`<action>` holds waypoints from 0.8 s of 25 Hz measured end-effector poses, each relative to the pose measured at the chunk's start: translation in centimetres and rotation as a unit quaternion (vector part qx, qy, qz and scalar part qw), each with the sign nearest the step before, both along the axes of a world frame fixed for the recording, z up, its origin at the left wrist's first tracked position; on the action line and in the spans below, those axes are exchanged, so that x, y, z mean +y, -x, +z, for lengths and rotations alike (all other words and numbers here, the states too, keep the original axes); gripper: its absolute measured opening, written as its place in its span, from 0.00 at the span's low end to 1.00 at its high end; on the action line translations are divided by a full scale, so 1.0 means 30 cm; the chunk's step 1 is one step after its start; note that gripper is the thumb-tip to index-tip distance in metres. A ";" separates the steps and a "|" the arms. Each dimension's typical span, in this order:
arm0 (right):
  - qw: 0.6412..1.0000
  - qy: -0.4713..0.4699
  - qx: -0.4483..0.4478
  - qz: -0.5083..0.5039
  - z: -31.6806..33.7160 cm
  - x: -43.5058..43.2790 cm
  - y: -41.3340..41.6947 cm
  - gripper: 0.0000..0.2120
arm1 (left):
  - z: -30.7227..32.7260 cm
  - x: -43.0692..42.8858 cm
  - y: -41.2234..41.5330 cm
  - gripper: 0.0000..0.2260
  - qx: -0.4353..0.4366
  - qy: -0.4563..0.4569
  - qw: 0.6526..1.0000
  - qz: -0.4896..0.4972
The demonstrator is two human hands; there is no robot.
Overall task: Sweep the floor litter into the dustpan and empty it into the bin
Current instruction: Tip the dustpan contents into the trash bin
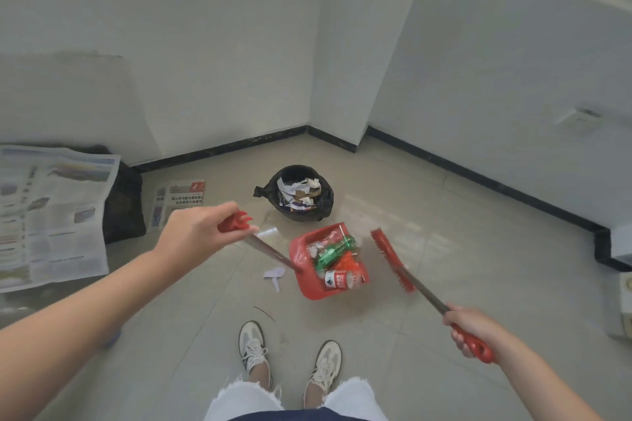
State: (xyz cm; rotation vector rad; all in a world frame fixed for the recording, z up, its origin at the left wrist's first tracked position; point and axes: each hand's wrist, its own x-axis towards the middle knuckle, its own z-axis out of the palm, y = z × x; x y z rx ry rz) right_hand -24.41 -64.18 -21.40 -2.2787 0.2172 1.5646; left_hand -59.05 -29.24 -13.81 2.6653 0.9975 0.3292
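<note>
My left hand (191, 232) was closed around the red grip at the top of the dustpan handle, left of frame centre. The metal shaft ran down and right to the red dustpan (307, 287), which sat at centre frame just below the bin. The pan held a green plastic bottle (333, 251), a bottle with a red-and-white label (340, 279), a red wrapper and crumpled paper. My right hand (470, 326) was clamped on the red grip of the broom handle at lower right. The red broom head (391, 260) lay just right of the pan, not touching it. The bin (301, 196), lined with a black bag, held paper scraps. A white paper scrap (275, 275) lay on the tiled floor (444, 267) just left of the pan. Newspaper (51, 212) lay at the left edge of the frame.
</note>
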 end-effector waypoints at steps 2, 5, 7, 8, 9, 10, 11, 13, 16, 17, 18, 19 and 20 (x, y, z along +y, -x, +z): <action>1.000 0.001 0.007 -0.005 0.005 -0.009 -0.006 0.11 | 0.057 0.015 0.016 0.21 -0.024 0.026 0.998 0.058; 1.000 0.014 0.018 -0.006 0.017 -0.010 0.003 0.11 | 0.097 0.057 0.071 0.18 -0.078 0.137 0.974 0.164; 0.999 0.024 0.029 0.004 0.029 0.004 0.009 0.12 | 0.104 0.078 0.116 0.16 -0.142 0.206 0.941 0.228; 0.999 0.030 0.037 0.011 0.030 0.015 0.008 0.14 | 0.105 0.084 0.139 0.15 -0.170 0.221 0.926 0.256; 0.998 0.038 0.043 0.016 0.030 0.030 0.005 0.15 | 0.103 0.086 0.164 0.14 -0.190 0.227 0.911 0.286; 0.998 0.044 0.049 0.021 0.029 0.044 0.002 0.17 | 0.100 0.087 0.192 0.14 -0.202 0.229 0.899 0.314; 0.997 0.050 0.055 0.028 0.026 0.062 0.001 0.19 | 0.093 0.091 0.223 0.16 -0.207 0.228 0.889 0.339; 0.995 0.060 0.064 0.050 0.020 0.098 0.011 0.23 | 0.079 0.100 0.275 0.20 -0.209 0.235 0.871 0.377; 0.993 0.053 0.070 0.081 0.006 0.158 0.047 0.24 | 0.066 0.110 0.319 0.19 -0.222 0.260 0.829 0.443; 0.992 0.044 0.071 0.090 0.001 0.176 0.058 0.23 | 0.056 0.111 0.329 0.18 -0.224 0.263 0.817 0.461; 0.992 0.036 0.069 0.099 -0.003 0.193 0.068 0.23 | 0.043 0.110 0.338 0.18 -0.224 0.268 0.805 0.479; 0.991 0.031 0.067 0.108 -0.007 0.212 0.077 0.23 | 0.022 0.111 0.353 0.18 -0.226 0.279 0.792 0.494; 0.990 0.028 0.066 0.119 -0.007 0.226 0.085 0.23 | 0.001 0.110 0.368 0.17 -0.225 0.293 0.777 0.510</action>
